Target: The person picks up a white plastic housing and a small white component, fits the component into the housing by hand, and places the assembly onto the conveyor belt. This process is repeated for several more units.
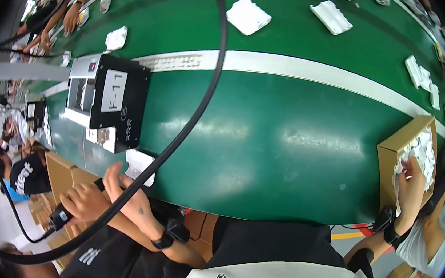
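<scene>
My right hand [413, 181] reaches into a cardboard box [387, 165] at the right end of the table. Its fingers are bent together among small white pieces [423, 147]; what they pinch is too small to make out. On the left, my left hand [130, 201] hangs at the table's near edge, fingers stretched out and apart, holding nothing. Just beyond it lies a white moulded tray [139, 164], partly behind a cable. Next to my left hand, another person's hand [86, 201] grips a black hand-held device [59, 216] with a cord.
A black and silver machine [121, 102] stands at the left of the green table [253, 158]. A thick black cable [195, 117] arcs across the view. Past a white rail [288, 67], white trays [248, 16] lie on a green belt. Other people work at both sides.
</scene>
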Demonstrator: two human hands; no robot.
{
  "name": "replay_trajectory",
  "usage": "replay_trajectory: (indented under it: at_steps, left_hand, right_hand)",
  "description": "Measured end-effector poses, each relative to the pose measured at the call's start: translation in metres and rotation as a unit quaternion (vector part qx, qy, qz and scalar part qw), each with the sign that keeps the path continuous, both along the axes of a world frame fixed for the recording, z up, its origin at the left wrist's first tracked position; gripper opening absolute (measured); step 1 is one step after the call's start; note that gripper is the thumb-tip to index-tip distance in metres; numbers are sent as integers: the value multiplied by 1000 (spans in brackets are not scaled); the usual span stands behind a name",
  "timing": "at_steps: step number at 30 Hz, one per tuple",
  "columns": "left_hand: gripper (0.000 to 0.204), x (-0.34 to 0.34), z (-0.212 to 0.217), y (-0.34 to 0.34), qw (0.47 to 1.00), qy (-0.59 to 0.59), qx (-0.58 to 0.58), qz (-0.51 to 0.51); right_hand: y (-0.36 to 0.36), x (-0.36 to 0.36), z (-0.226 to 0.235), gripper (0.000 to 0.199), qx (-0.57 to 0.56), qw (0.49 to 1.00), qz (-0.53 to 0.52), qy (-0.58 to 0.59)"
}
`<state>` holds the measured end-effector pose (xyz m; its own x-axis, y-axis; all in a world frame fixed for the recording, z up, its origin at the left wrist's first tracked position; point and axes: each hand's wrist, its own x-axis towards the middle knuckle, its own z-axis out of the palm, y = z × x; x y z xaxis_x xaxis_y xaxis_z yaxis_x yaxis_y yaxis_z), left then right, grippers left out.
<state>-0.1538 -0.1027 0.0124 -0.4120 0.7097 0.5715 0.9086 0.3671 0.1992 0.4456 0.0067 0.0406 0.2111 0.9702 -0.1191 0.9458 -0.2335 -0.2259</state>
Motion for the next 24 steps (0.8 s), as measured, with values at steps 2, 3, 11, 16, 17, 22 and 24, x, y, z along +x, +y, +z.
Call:
replay_trajectory:
  at_steps: [2, 3, 11, 16, 17, 22, 24]
  left_hand:
    - [16, 3, -9, -9, 994, -95, -49, 0]
    - [16, 3, -15, -14, 976, -193, -102, 16]
    - [15, 65, 13, 42, 902, -331, -244, -132]
    - [15, 133, 3, 88, 874, -355, -240, -229]
    - [14, 149, 4, 97, 868, -357, -240, -249]
    - [31, 181, 8, 129, 841, -248, -263, -402]
    - [32, 184, 9, 140, 829, -243, -279, -420]
  right_hand:
    - [-6, -1, 5, 17, 26, 999, -4, 28]
    - [-5, -10, 16, 19, 62, 998, 34, 6]
    - [-4, -34, 29, 18, 245, 966, 15, 80]
    - [-2, -73, 25, 23, 331, 907, 61, 253]
    - [-3, -84, 23, 24, 300, 907, 78, 284]
    - [10, -131, -7, 21, 179, 931, 167, 271]
    - [18, -136, -23, 21, 166, 925, 184, 289]
